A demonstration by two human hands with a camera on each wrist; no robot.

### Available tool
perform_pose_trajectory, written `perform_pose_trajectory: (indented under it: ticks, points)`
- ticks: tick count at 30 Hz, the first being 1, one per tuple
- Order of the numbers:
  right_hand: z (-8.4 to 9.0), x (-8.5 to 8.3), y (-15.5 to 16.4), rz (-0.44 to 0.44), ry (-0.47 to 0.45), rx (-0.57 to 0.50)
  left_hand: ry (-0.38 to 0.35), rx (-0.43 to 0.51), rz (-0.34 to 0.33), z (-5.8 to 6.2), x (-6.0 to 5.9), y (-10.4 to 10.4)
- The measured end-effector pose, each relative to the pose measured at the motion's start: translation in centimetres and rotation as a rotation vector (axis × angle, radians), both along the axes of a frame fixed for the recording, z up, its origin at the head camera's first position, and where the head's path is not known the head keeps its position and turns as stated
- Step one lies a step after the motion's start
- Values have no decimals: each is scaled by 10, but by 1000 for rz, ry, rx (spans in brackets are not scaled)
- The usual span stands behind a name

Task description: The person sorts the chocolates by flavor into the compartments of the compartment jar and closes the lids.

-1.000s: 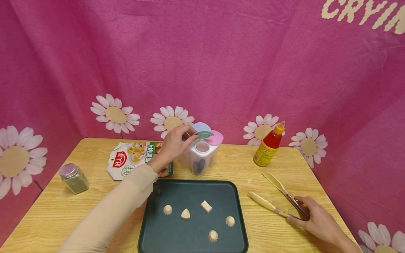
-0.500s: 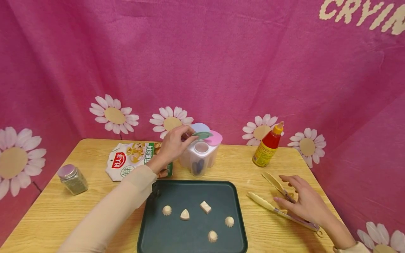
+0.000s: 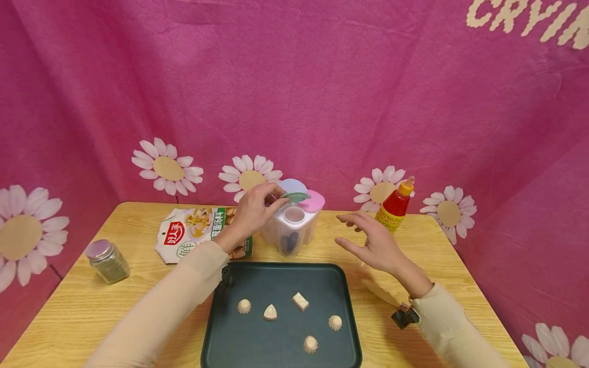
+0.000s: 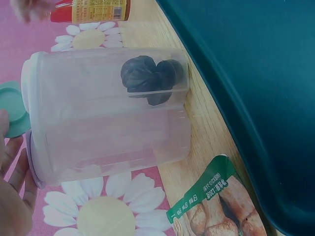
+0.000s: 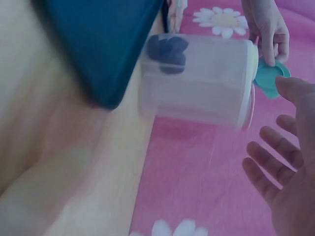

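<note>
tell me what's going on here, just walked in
A person's left grip pinches the green lid of a clear container, holding it up so the opening beneath is uncovered; dark pieces sit inside. The right grip is raised between the container and a red sauce bottle, fingers apart and holding nothing. In front, a dark tray bears five small pale pieces, spaced apart. Tongs lie on the table, partly hidden by the right arm.
</note>
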State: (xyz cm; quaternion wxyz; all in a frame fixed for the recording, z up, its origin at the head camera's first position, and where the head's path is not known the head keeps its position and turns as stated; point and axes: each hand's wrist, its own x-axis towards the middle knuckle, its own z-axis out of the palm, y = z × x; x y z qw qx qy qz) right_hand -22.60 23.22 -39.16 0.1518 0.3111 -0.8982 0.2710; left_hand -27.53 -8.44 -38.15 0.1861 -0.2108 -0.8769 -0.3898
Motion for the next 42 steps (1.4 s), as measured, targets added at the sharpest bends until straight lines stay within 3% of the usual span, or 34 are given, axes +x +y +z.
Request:
perform_pose_trajectory:
  ticks: [9,19,30,42]
  points:
    - [10,-39,-40,71,32,-118,12,5,-8,0,1,0]
    - [25,-61,-71,140,26,-144,27,-7,-21,-1,1,0]
    - [26,-59,-83,178,59,-97,23,-27,-37,0,5,-1]
    - [13,-42,-74,219,168,7,156,-164,-37,-10,21,-6]
